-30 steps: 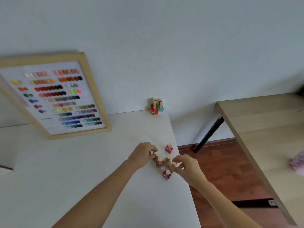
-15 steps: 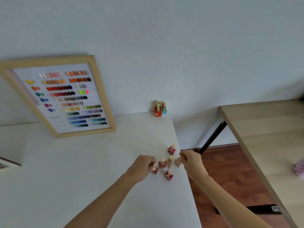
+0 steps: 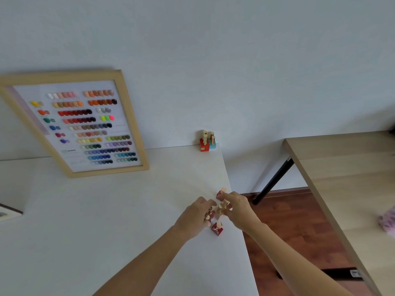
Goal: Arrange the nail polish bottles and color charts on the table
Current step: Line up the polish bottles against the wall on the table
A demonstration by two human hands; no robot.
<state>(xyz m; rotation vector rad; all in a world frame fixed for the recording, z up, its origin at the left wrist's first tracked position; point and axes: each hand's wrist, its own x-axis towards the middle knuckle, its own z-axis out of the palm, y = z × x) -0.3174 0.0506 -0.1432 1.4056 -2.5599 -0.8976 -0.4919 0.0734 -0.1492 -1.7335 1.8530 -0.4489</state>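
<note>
Several small red nail polish bottles with gold caps cluster near the right edge of the white table [image 3: 106, 221]. My left hand [image 3: 195, 218] is closed around bottles at the cluster's left side. My right hand [image 3: 237, 207] pinches gold-capped bottles [image 3: 222, 207] at its right side. One red bottle [image 3: 217, 227] stands free just in front of my hands. Another bottle [image 3: 221, 192] shows behind my right fingers. A wood-framed color chart [image 3: 85, 124] leans against the wall at the back left. A second group of bottles [image 3: 207, 141], red and light blue, stands at the table's back right corner.
The table's right edge runs close beside the bottle cluster, with wooden floor [image 3: 295, 221] below. A light wooden table [image 3: 346, 178] with a black leg stands to the right. Another chart's corner [image 3: 8, 212] shows at the far left edge.
Both hands have drawn closer together over the cluster. My right hand moved left from the table edge and now covers the middle bottles.
</note>
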